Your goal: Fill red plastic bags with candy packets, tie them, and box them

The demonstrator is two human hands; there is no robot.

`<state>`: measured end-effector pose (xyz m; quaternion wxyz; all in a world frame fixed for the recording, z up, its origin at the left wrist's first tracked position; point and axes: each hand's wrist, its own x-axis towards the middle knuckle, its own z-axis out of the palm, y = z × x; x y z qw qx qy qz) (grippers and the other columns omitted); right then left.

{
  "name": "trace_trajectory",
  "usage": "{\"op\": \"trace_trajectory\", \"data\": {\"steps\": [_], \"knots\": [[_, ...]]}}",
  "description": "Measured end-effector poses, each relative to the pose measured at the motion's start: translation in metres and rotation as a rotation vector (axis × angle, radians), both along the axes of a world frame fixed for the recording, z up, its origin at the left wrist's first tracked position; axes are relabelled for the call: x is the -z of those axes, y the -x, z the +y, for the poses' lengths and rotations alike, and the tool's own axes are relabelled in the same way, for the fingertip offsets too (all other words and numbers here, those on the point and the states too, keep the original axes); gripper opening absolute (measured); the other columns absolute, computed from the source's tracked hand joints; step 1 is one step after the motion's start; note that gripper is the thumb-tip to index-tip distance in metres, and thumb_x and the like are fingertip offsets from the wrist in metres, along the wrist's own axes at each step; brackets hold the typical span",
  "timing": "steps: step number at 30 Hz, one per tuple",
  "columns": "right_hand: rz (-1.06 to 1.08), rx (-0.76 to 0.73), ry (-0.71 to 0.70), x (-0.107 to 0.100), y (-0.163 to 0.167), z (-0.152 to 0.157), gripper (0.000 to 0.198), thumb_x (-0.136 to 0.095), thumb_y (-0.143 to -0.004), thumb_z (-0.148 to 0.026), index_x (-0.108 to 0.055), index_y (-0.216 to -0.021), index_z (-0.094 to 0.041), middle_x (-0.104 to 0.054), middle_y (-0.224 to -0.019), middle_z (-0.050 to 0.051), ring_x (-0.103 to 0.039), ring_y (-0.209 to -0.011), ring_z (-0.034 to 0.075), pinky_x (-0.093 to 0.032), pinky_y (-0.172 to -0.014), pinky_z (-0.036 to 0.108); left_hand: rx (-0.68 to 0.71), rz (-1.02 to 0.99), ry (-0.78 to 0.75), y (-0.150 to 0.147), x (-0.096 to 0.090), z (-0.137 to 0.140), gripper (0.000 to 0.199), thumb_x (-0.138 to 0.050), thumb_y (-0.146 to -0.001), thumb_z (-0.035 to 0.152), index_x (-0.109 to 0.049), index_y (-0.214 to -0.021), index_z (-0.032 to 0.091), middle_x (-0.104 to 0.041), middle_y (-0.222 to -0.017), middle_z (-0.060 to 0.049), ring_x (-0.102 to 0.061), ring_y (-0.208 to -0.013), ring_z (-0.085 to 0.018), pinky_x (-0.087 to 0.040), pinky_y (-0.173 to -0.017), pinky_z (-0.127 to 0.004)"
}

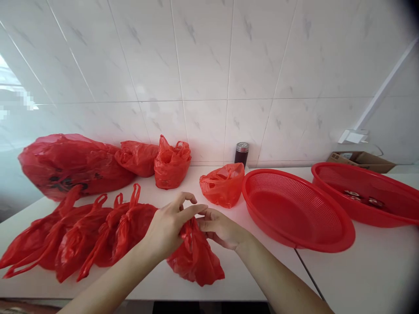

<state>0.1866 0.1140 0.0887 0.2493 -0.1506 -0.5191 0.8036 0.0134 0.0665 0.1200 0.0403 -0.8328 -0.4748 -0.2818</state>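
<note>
head: left hand [165,229] and right hand [224,227] pinch red bag [198,264]; large bag [78,152] bears unreadable black print [67,183].

The left grip [167,226] is a bare human hand with slender fingers, a smooth back and a narrow wrist. The left forearm [121,279] is bare too, broadening toward the elbow. The right grip [224,229] matches: bare hand, slim fingers, and a bare right forearm [278,274], similarly tapered.

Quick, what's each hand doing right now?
Left hand: closed on the gathered top of a red bag.
Right hand: at that same top; whether it grips can't be told.
</note>
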Motion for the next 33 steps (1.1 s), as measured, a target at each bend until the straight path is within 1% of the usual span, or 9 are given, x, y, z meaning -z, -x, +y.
{"op": "trace_trajectory", "data": {"steps": [5, 9, 12, 15, 18, 22, 25, 28, 33], "knots": [[0.066, 0.231, -0.065, 0.005, 0.005, 0.000, 0.024, -0.076, -0.074, -0.036, -0.064, -0.085, -0.019, -0.059, -0.077, -0.002, -0.054, -0.069, 0.011, -0.042, -0.066, 0.026, 0.003, -0.012, 0.090, 0.002, -0.002, -0.004, 0.078, -0.040, -0.064, -0.003, -0.059, -0.128, 0.038, -0.055, -0.115, -0.004, -0.049, -0.064, -0.011, -0.039, -0.053, -0.023], [0.003, 0.404, -0.295, 0.000, -0.005, 0.007, 0.023, -0.071, -0.079, -0.040, -0.062, -0.085, -0.019, -0.059, -0.076, -0.002, -0.055, -0.069, 0.012, -0.045, -0.068, 0.028, 0.143, -0.209, 0.488, 0.005, -0.012, -0.016, 0.062, -0.039, -0.089, 0.012, -0.041, -0.143, 0.041, -0.054, -0.132, -0.004, -0.059, -0.104, -0.019, -0.050, -0.089, -0.035], [-0.158, 0.622, -0.492, 0.012, -0.014, 0.024, 0.016, -0.064, -0.082, -0.036, -0.059, -0.085, -0.021, -0.056, -0.074, -0.003, -0.053, -0.067, 0.012, -0.045, -0.065, 0.027, 0.164, -0.405, 0.745, 0.017, -0.006, -0.028, 0.048, -0.035, -0.098, 0.034, -0.036, -0.146, 0.041, -0.042, -0.150, 0.000, -0.033, -0.140, -0.023, -0.028, -0.114, -0.045], [-0.357, 0.844, -0.653, 0.042, -0.017, 0.050, 0.008, -0.056, -0.082, -0.029, -0.058, -0.082, -0.021, -0.056, -0.076, -0.001, -0.052, -0.069, 0.013, -0.044, -0.067, 0.027, 0.079, -0.479, 0.890, 0.036, 0.013, -0.040, 0.048, -0.034, -0.097, 0.045, -0.037, -0.145, 0.042, -0.029, -0.158, 0.004, -0.018, -0.147, -0.023, -0.013, -0.119, -0.048], [-0.421, 0.903, -0.634, 0.074, -0.012, 0.070, 0.005, -0.054, -0.079, -0.025, -0.056, -0.079, -0.020, -0.056, -0.078, 0.000, -0.052, -0.071, 0.014, -0.045, -0.069, 0.028, 0.019, -0.511, 0.960, 0.049, 0.030, -0.049, 0.049, -0.035, -0.096, 0.050, -0.039, -0.144, 0.042, -0.021, -0.160, 0.007, -0.012, -0.148, -0.022, -0.008, -0.119, -0.047], [-0.443, 0.949, -0.560, 0.092, 0.007, 0.064, 0.018, -0.045, -0.087, -0.035, -0.054, -0.090, -0.020, -0.057, -0.091, 0.004, -0.056, -0.075, 0.016, -0.049, -0.065, 0.029, -0.071, -0.766, 0.930, 0.044, 0.044, -0.043, 0.052, -0.032, -0.095, 0.055, -0.048, -0.140, 0.033, -0.040, -0.152, -0.004, -0.033, -0.141, -0.025, -0.022, -0.116, -0.047], [-0.456, 0.944, -0.531, 0.091, 0.023, 0.036, 0.027, -0.038, -0.092, -0.041, -0.050, -0.106, -0.022, -0.058, -0.104, 0.006, -0.059, -0.082, 0.017, -0.050, -0.071, 0.031, -0.207, -0.973, 0.799, 0.027, 0.058, -0.025, 0.058, -0.031, -0.094, 0.059, -0.047, -0.138, 0.025, -0.068, -0.111, -0.009, -0.063, -0.105, -0.024, -0.042, -0.101, -0.045], [-0.533, 0.861, -0.624, 0.094, 0.033, 0.010, 0.026, -0.038, -0.094, -0.036, -0.050, -0.114, -0.025, -0.059, -0.112, 0.006, -0.060, -0.091, 0.018, -0.048, -0.080, 0.033, -0.318, -1.000, 0.637, 0.007, 0.073, -0.009, 0.057, -0.030, -0.093, 0.061, -0.051, -0.131, 0.023, -0.060, -0.069, 0.001, -0.059, -0.064, -0.017, -0.049, -0.071, -0.034], [-0.736, 0.843, -0.830, 0.110, 0.020, 0.015, 0.031, -0.029, -0.093, -0.021, -0.046, -0.119, -0.023, -0.061, -0.115, 0.008, -0.061, -0.096, 0.019, -0.047, -0.079, 0.032, -0.375, -0.713, 0.434, -0.004, 0.090, 0.005, 0.048, -0.021, -0.097, 0.054, -0.055, -0.114, 0.024, -0.057, -0.069, 0.002, -0.053, -0.062, -0.016, -0.043, -0.064, -0.028]]}}
